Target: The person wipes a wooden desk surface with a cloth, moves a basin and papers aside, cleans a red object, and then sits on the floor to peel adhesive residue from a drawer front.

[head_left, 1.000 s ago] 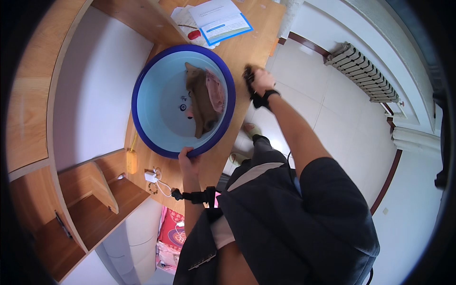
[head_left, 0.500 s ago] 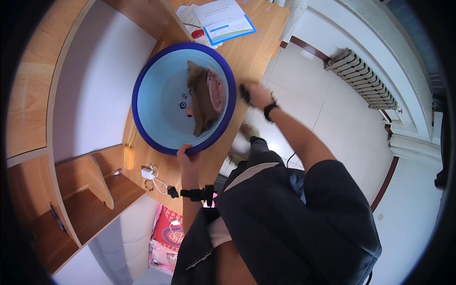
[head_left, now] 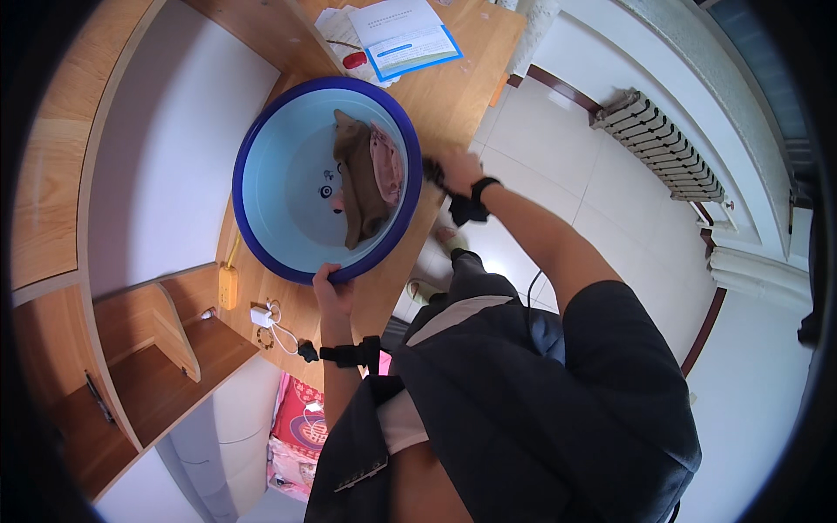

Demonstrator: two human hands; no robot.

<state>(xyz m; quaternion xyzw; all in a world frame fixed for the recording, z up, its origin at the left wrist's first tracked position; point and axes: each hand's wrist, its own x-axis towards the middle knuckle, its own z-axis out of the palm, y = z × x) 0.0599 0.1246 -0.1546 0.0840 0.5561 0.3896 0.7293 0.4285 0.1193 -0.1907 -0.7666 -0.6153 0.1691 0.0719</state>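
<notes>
Both hands are on a round blue wash basin [head_left: 288,187] that sits on the wooden tabletop [head_left: 453,87], close to the tabletop's near edge where the person stands.

Left hand [head_left: 331,292]: closed over the basin's dark blue rim at the side nearest the person, fingers curled onto the lip. A black strap circles that wrist.

Right hand [head_left: 453,170]: now at the basin's rim on the side facing the tiled floor [head_left: 558,174], touching or just beside it. A dark item shows at the fingers, but whether the hand is clamped on the rim or on that item cannot be told. A black band sits on this wrist too.

Change over the last second: the right hand has come in from a spot a little off the rim, over the tabletop edge, to the rim itself. The left hand has kept its hold throughout. The basin has not visibly shifted on the tabletop. Judgement: the basin is now flanked by both hands.

Inside the basin: a brown garment [head_left: 357,187] draped against the wall, with a pink cloth [head_left: 388,166] lying on it. The pale blue floor of the basin shows a small printed figure.

Toward the far end of the tabletop, papers and a blue-edged booklet [head_left: 405,35]. A white charger and cable [head_left: 266,318] lie by the left hand.
</notes>
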